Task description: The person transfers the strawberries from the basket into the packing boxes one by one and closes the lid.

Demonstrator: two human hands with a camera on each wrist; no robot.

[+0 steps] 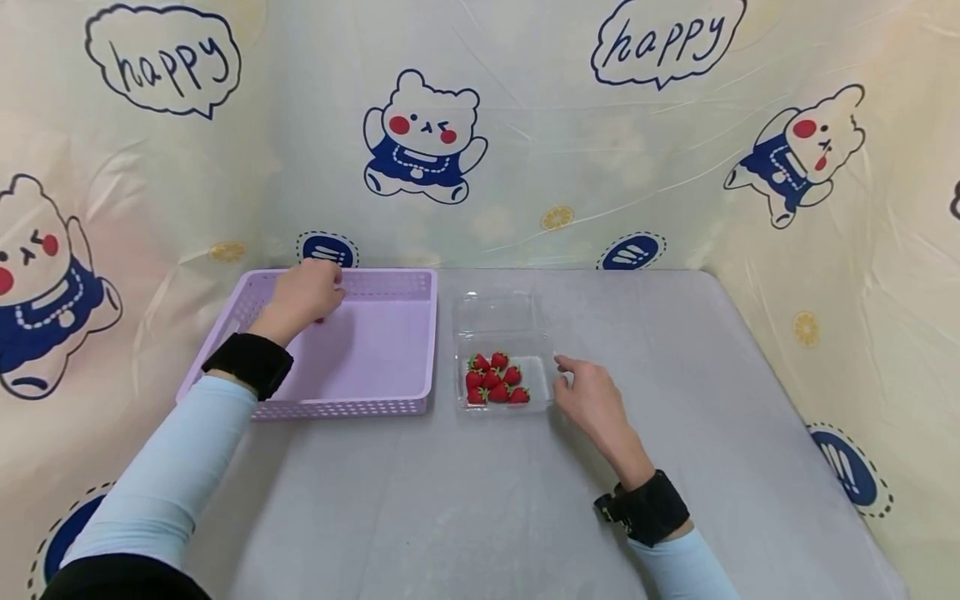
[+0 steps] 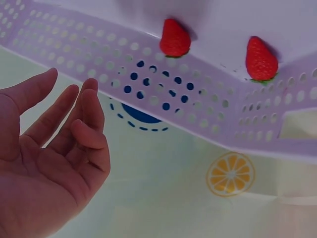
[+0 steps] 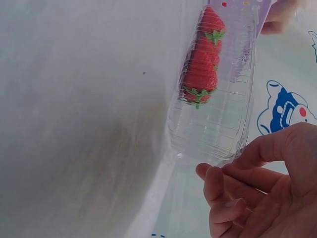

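My left hand (image 1: 303, 292) is over the back left of a purple plastic basket (image 1: 431, 342), holding nothing. In the left wrist view, its thumb and loosely bent fingers are spread apart. Two red strawberries (image 2: 175, 38) lie in the basket by its perforated wall; in the head view the hand mostly hides them. To the right stands a clear plastic clamshell box (image 1: 536, 371), lid folded back, with several strawberries (image 1: 491, 379) bunched at its left. My right hand (image 1: 596, 404) pinches the box's right rim between thumb (image 3: 252, 151) and forefinger.
Basket and box stand side by side towards the back of a grey-covered table (image 1: 420, 500). A printed curtain (image 1: 525, 150) with bears hangs close behind them and runs down both sides. Each wrist wears a black strap (image 1: 648, 508).
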